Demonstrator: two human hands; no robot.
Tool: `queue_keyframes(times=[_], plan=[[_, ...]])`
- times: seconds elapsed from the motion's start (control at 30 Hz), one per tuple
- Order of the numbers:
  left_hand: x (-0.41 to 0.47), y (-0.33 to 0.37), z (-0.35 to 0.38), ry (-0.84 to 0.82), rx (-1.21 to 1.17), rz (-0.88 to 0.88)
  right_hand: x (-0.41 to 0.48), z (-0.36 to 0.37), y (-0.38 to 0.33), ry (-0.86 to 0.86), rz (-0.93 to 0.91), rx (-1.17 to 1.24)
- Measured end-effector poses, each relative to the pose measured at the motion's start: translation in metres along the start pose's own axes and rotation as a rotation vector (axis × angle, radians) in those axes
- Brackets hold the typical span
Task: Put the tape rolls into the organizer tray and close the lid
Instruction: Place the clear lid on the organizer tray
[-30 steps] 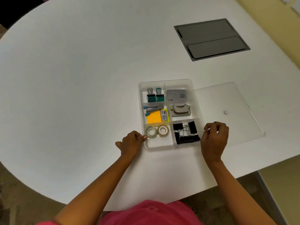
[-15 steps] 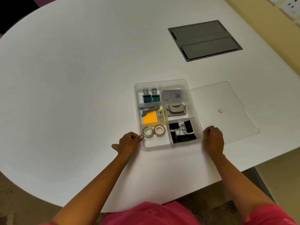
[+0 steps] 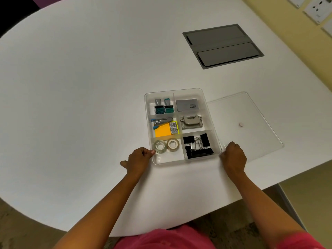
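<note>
The clear organizer tray [image 3: 146, 112] sits open on the white table. Two tape rolls lie flat, side by side, in its near-left compartment: a clear tape roll [image 3: 159, 146] and a beige tape roll [image 3: 173, 145]. The transparent lid [image 3: 251, 108] lies flat on the table just right of the tray, with a small round knob in its middle. My left hand [image 3: 139, 159] is curled against the tray's near-left wall, thumb on the rim beside the clear roll. My right hand [image 3: 233, 156] is closed over the lid's near-left corner, next to the tray's near-right corner.
Other compartments hold black binder clips [image 3: 197, 146], orange sticky notes [image 3: 162, 132], a stapler, a hole punch, stamps and a grey box. A grey cable hatch [image 3: 222, 45] is set into the table far right. The table's edge runs close behind my hands.
My right hand has come down from a raised, fingers-up pose to the lid's near-left corner. The left hand stays at the tray's left wall. The camera has shifted slightly.
</note>
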State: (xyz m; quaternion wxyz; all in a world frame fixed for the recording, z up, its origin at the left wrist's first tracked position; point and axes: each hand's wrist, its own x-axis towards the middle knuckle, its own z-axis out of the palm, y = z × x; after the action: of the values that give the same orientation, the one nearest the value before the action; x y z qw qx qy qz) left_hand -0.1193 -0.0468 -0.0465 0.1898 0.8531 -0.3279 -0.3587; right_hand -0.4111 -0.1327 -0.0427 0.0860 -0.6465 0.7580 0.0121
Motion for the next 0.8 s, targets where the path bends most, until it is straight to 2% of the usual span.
queue_keyframes(times=[0.13, 0.5, 0.57, 0.7, 0.8], plan=[[-0.001, 0.001, 0.0, 0.008, -0.007, 0.003, 0.002, -0.019, 0.002, 0.131, -0.044, 0.004], [-0.01, 0.011, -0.006, 0.077, -0.051, 0.068, -0.02, -0.077, -0.015, 0.54, -0.153, 0.202], [-0.012, 0.012, -0.006, 0.051, -0.068, 0.037, -0.028, -0.087, -0.019, 0.611, -0.236, 0.26], [-0.016, 0.02, -0.004, -0.12, -0.205, -0.137, -0.04, -0.101, -0.03, 0.655, -0.34, 0.432], [-0.023, 0.033, -0.004, -0.085, -0.185, -0.157, -0.045, -0.109, -0.039, 0.66, -0.373, 0.513]])
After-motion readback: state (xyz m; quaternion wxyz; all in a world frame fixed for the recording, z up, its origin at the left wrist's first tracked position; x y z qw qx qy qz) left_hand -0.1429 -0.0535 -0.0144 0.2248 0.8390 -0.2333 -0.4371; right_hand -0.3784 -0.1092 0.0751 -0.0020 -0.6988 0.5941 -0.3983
